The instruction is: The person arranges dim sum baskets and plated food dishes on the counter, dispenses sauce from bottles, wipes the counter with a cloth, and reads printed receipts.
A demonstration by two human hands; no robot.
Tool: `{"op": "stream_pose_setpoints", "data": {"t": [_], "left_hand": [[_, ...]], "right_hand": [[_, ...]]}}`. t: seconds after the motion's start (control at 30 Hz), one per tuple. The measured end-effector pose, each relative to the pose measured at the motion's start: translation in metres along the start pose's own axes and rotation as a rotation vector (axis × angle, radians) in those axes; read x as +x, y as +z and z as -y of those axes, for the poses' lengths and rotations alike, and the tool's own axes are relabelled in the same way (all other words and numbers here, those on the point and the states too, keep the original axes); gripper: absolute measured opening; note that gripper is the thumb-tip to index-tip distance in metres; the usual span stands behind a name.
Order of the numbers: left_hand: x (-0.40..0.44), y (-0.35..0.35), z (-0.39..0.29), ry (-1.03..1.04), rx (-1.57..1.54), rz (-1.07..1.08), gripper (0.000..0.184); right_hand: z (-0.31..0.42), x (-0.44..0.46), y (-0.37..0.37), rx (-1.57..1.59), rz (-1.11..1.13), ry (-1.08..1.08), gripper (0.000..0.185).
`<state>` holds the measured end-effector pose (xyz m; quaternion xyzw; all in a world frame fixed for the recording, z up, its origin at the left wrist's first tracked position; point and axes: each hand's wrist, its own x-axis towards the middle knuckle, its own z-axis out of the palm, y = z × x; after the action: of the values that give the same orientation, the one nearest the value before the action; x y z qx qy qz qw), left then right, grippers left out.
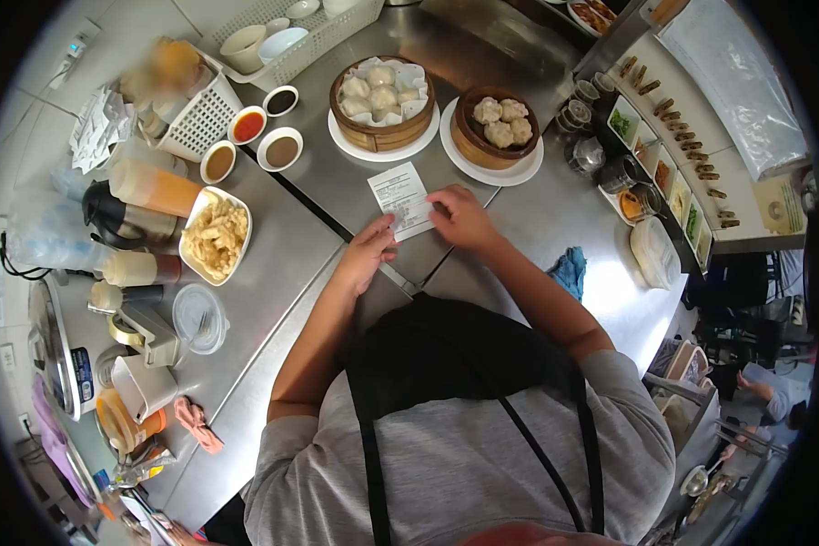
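Observation:
A printed paper receipt [397, 193] is between my hands above the steel counter. My left hand [370, 253] pinches its lower left edge. At the right edge, my right hand [462, 218] has its fingers curled against the paper. Just beyond the receipt, a bamboo steamer of round, pale dumplings [381, 80] sits on a white plate [416, 151]. Beside it, a second bamboo steamer [485, 152] with several open-topped dumplings [500, 134] stands on another white plate [524, 175].
Several sauce dishes [280, 149] and a white bowl of fried pieces [217, 235] stand to the left, near squeeze bottles [155, 187] and a clear lidded tub [199, 318]. A blue cloth [569, 272] and a lidded container [654, 253] lie to the right. Garnish trays [662, 173] line the right edge.

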<state>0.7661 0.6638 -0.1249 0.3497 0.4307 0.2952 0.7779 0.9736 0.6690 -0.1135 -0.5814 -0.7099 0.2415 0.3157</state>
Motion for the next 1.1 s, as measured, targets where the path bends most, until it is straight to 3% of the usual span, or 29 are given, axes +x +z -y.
{"op": "stream_pose_setpoints", "data": {"t": [0.13,0.23,0.43,0.8,1.0,1.1], "left_hand": [[-0.006,0.012,-0.009,0.037,0.226,-0.105,0.035],[0.006,0.000,-0.003,0.659,1.035,-0.301,0.040],[0.008,0.009,-0.003,0.643,1.329,-0.506,0.046],[0.006,0.012,-0.002,0.634,1.385,-0.509,0.045],[0.006,0.009,0.000,0.647,1.382,-0.501,0.045],[0.007,0.010,-0.001,0.662,1.381,-0.514,0.044]], "right_hand": [[0.010,-0.009,0.014,-0.343,0.038,-0.111,0.024],[0.010,-0.011,0.014,-0.372,0.002,-0.173,0.024],[0.005,-0.008,0.012,-0.380,0.000,-0.216,0.023],[0.015,-0.003,0.032,-0.324,0.033,-0.100,0.020],[0.008,-0.003,0.019,-0.556,-0.093,-0.029,0.015],[0.012,-0.004,0.014,-0.539,-0.045,-0.001,0.015]]}}
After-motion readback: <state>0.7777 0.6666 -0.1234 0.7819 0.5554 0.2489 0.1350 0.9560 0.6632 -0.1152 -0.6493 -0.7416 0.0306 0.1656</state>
